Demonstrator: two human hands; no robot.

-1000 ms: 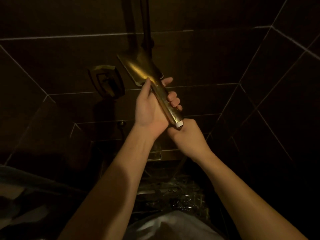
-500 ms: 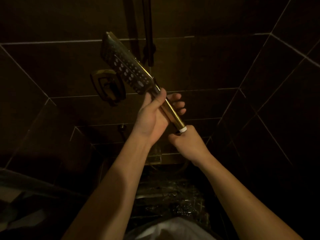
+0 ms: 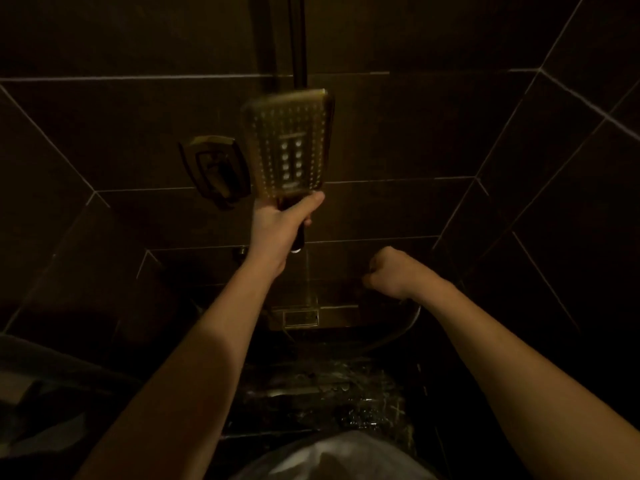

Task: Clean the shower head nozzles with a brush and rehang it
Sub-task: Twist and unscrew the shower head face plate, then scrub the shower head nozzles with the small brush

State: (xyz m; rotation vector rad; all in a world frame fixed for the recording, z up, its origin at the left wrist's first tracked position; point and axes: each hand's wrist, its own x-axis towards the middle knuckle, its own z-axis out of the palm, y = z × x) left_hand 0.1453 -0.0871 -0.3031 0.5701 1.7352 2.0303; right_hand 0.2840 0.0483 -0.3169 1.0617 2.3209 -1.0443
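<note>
The left hand (image 3: 277,230) was wrapped around the dark handle of the rectangular gold-coloured metal shower head (image 3: 289,143), thumb lying up along the neck just under the spray plate, fingers curled behind. The shower head stood upright directly above that hand, its nozzle face turned toward the camera, rows of small holes along the sides and larger pale openings down the middle; its outline was a little blurred. The white-tipped end of the handle showed just below the left hand. The right hand (image 3: 391,271) hung lower and well apart to the right, fingers curled in a loose fist; whether it held anything could not be told in the dim light. Just left of the shower head, a gold-coloured wall fitting (image 3: 214,168) sat on the dark tiled wall (image 3: 415,133). A dark vertical rail (image 3: 299,39) rose behind the top of the head. Below the hands lay a small square floor drain (image 3: 300,317) and a wet dark floor (image 3: 329,393).
</note>
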